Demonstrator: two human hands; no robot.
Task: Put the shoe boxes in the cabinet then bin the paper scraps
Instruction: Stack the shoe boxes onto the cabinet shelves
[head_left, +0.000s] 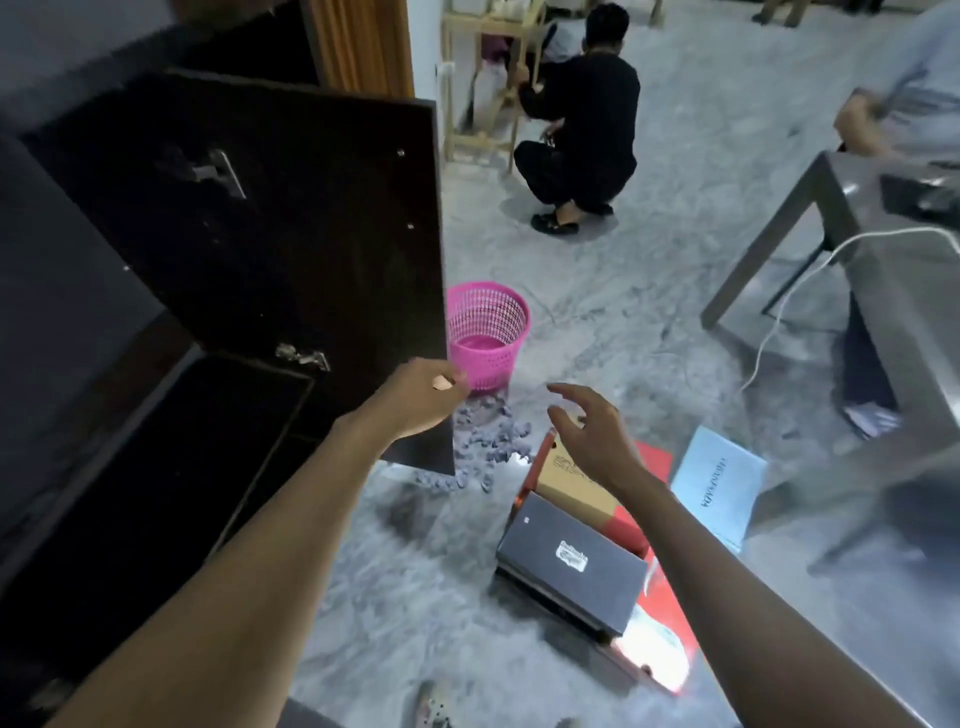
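Honestly, with the left hand (422, 396) curled on the cabinet door (285, 234) edge and the right hand (593, 441) spread open above the shoe boxes (571, 566), a one-handed grab could tip the stack.

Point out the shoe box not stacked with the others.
The light blue box: it lies flat on the floor right of the pile, nothing on it.
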